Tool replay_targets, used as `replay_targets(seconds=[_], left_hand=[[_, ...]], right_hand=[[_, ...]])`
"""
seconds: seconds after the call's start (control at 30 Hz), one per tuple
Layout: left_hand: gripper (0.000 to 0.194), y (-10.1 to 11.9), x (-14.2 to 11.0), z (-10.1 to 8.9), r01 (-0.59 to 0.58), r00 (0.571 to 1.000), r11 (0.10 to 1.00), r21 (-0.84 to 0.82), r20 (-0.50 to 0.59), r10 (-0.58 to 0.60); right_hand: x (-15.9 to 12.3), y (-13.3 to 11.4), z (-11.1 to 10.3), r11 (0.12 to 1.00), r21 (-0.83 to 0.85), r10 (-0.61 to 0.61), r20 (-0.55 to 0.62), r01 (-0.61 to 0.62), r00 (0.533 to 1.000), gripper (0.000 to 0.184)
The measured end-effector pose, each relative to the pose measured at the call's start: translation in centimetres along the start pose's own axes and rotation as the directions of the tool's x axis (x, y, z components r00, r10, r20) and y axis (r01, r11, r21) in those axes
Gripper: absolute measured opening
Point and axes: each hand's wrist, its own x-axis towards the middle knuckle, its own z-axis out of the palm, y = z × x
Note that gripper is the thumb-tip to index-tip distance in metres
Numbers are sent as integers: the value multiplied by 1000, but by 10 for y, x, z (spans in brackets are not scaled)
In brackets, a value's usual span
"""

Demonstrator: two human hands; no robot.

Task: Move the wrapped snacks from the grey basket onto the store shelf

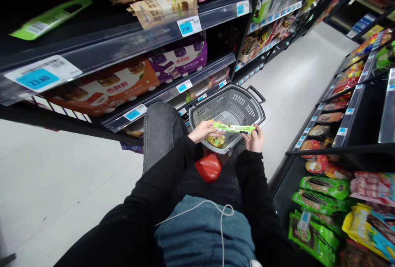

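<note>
My left hand [203, 131] grips one end of a slim green snack packet [234, 128], and my right hand [254, 139] pinches its other end. Stretched level between both hands, the packet is over a grey plastic shopping basket [197, 110]. Inside the basket, below my left hand, lie some small yellow packets [215, 141]. A similar green packet [51, 19] rests on the upper shelf at the left. The underside of the held packet is hidden from me.
Left shelving carries tan packets [166, 8], an orange carton [117, 82] and a purple carton [182, 59]. Right shelves hold green bags [324, 186] and a yellow packet [370, 230]. A red object [209, 167] is between my legs. White aisle floor [308, 65] runs ahead.
</note>
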Motion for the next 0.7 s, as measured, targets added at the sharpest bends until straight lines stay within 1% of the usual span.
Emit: replay_targets(seconds=[0.1, 0.2, 0.3, 0.4, 0.5, 0.57, 0.63, 0.7], left_hand=[[40, 0, -1, 1, -12, 1000, 1000, -17, 24, 13], [40, 2, -1, -1, -52, 999, 998, -38, 0, 52], [33, 6, -3, -6, -98, 995, 988, -116, -25, 95], [30, 10, -5, -10, -74, 997, 985, -158, 0, 75], [27, 11, -6, -11, -22, 1000, 998, -57, 5, 22], [39, 9, -5, -12, 10, 1000, 999, 42, -4, -10], [52, 6, -2, -14, 47, 999, 989, 144, -24, -44], [57, 1, 1, -17, 101, 995, 965, 241, -50, -91]], right_hand=[[1, -1, -3, 1000, 18, 23, 26, -24, 999, 39], [1, -3, -4, 998, 27, 48, 58, -50, 997, 30], [0, -4, -4, 999, 26, 29, 88, -32, 996, 22], [0, -7, -5, 1000, 18, 1, 119, -3, 993, 17], [0, -12, -8, 1000, 26, -19, 129, 16, 991, 17], [0, -15, -10, 1000, 9, -26, 114, 25, 993, 19], [0, -15, -12, 996, -89, -10, 67, 16, 998, 23], [1, -14, -14, 977, -214, 8, 13, -5, 1000, 28]])
